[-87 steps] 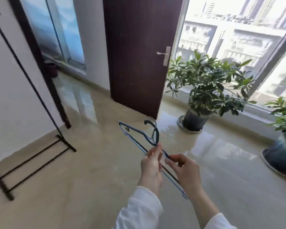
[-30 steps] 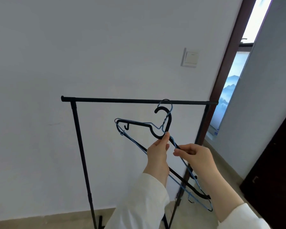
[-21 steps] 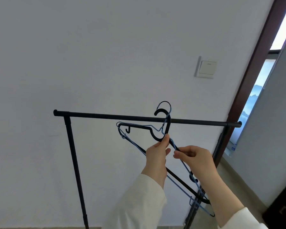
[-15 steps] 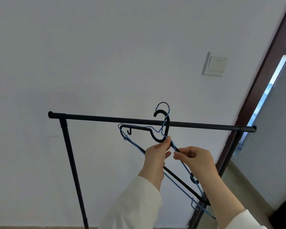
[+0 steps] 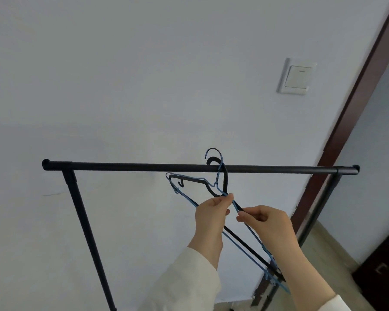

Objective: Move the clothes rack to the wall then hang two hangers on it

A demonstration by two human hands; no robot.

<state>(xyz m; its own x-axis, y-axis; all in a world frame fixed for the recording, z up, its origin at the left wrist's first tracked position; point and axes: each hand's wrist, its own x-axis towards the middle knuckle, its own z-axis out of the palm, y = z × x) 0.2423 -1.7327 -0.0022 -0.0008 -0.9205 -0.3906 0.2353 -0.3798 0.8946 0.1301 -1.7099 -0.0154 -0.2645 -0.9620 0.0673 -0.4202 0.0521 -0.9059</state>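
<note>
The black clothes rack [image 5: 130,166] stands against the white wall, its top bar running across the middle of the view. A black hanger [image 5: 190,178] and a thin blue hanger [image 5: 249,230] are held together, tilted down to the right. Their hooks rise in front of the bar and reach just above it; whether either rests on the bar I cannot tell. My left hand [image 5: 211,212] pinches both hangers at the neck below the hooks. My right hand [image 5: 270,223] pinches the shoulder arms a little lower to the right.
A white light switch [image 5: 298,76] sits on the wall up right. A dark brown door frame [image 5: 350,117] runs down the right side, with beige floor [image 5: 328,259] and a dark door [image 5: 382,272] at the lower right corner.
The view has swung from the floor up to the rack. Both hands have carried the hangers closer, and the hooks now stand at the bar's level instead of below it.
</note>
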